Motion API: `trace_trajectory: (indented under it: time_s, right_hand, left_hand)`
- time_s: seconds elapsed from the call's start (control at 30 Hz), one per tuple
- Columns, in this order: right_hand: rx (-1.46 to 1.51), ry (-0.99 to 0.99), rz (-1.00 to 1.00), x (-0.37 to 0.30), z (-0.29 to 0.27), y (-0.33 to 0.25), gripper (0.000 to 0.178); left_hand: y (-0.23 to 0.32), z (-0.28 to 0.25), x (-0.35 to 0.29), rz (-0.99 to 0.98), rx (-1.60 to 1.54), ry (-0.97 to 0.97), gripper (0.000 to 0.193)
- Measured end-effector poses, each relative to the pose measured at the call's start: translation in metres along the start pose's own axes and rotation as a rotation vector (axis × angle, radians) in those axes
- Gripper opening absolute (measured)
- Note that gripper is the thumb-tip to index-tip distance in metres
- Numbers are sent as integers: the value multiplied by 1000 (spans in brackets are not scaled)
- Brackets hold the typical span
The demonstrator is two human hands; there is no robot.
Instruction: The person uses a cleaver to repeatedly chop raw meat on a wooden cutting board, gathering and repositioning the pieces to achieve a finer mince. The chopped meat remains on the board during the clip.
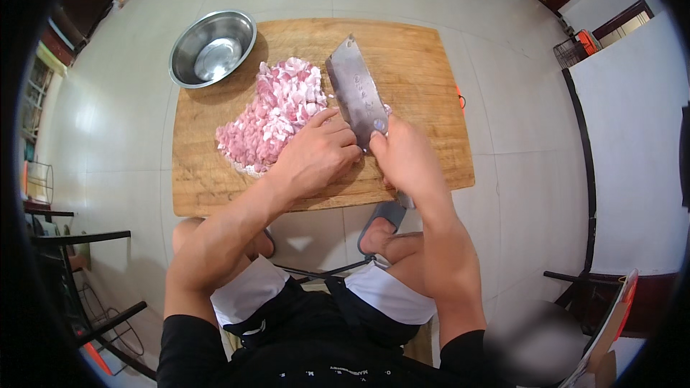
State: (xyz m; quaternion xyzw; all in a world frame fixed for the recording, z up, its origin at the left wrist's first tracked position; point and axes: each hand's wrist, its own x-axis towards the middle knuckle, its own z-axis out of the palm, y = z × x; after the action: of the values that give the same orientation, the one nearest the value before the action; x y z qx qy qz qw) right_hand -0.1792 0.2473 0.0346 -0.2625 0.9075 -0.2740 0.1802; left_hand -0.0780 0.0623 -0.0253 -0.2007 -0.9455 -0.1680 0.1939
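A wide wooden cutting board (413,65) lies in front of me. On its left half is a heap of diced pink and white raw meat (277,111). My right hand (407,156) is closed round the handle of a cleaver (357,97). The broad steel blade slants up and away to the left, just right of the heap. Close against the blade's left side, my left hand (323,149) rests low on the board with its fingers curled under. Whatever lies beneath those fingers is hidden. Small pale scraps show beside the blade.
A shiny steel bowl (213,50) stands on the board's far left corner, with nothing in it. My knees and slippered feet are below the near edge. Dark metal chairs (90,280) are at the left, and a white panel (636,158) stands at the right.
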Motion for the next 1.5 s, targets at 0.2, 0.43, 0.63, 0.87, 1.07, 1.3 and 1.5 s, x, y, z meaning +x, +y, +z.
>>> trace_trajectory:
  time_s: [0.2, 0.43, 0.63, 0.87, 1.07, 1.3, 1.5]
  right_hand:
    - [317, -20, 123, 11, -13, 13, 27]
    - [-90, 73, -62, -40, -24, -10, 30]
    - [-185, 46, -101, -69, -27, -15, 26]
    - [-194, -96, -102, -79, -31, -23, 25]
    - [-245, -139, -13, -51, -15, -32, 26]
    - [-141, -67, -46, -6, 0, -5, 28]
    - [322, -210, 148, 19, -12, 12, 26]
  left_hand:
    - [-4, -5, -6, -202, 180, 148, 10]
    - [-3, 0, -3, -210, 251, 130, 10]
    - [-5, -1, -5, -157, 241, 142, 10]
    - [-9, 2, -4, -142, 123, 200, 10]
    - [-12, -5, -1, -104, 82, 126, 9]
    - [-19, -1, 0, -67, 12, 48, 10]
    - [-11, -10, -3, -19, -12, 3, 9]
